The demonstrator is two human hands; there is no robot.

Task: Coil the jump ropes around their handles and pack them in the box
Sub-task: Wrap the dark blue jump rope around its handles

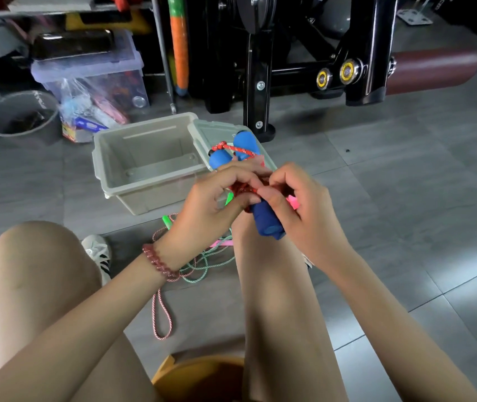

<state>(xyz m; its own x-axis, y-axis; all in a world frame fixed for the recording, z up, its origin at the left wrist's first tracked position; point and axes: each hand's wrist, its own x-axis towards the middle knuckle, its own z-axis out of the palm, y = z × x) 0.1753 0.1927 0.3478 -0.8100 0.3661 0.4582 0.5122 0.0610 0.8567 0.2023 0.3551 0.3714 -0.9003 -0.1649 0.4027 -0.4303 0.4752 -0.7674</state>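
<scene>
- Plainly, the red rope (240, 188) sits bunched between the fingertips of both hands, wound round the middle of the blue handles (265, 221). The likeliest slip is a turn loosening and sliding along the foam if either pinch eases before the rope's end is tucked in.
- Beyond the fingers the handles' far ends stand apart, with a strand of red crossing them. In my judgement that splay could slacken the wraps unless the two are squeezed together.
- Below the fingers, a pink-and-white rope (161, 314) and a green rope (202, 268) lie intermingled on the floor. Lifting one later could drag the other with it.
- The left hand (214, 198) is curled, its thumb and fingertips pinching the red coil from the left side. A beaded bracelet (159, 262) sits at the wrist.
- The right hand (298, 204) is curled round the handles, thumb pressed on the rope. The near end of the handles pokes out under that thumb.
- The box (150, 140) stands open just past the left fingers, with nothing visible inside and its lid (208, 132) beside it. A careless drop could miss it.
</scene>
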